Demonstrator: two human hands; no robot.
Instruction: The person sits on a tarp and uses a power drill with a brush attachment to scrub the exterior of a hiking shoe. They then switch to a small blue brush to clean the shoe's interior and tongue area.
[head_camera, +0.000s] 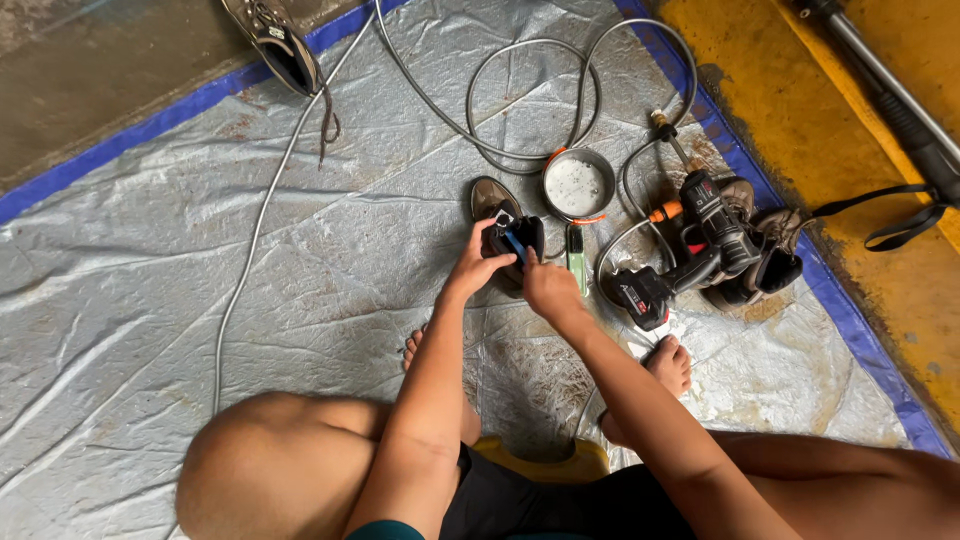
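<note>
In the head view, a person is squatting on a grey tarpaulin (200, 260) with a blue border. The left hand (478, 268) is curling its fingers over the heel of a dark shoe (505, 235) lying on the tarpaulin just in front of the bare feet. The right hand (545, 288) is pinching narrow on a small blue object (516, 241) at the shoe's opening; what that object is cannot be told. A round metal bowl (577, 184) is sitting just beyond the shoe, and a green brush (576, 254) is lying beside the right hand. A black cordless spray gun (690, 250) is resting against a second pair of shoes (765, 255) to the right. A grey hose (262, 215) is looping across the tarpaulin, and another shoe (275, 42) is lying at the far edge.
</note>
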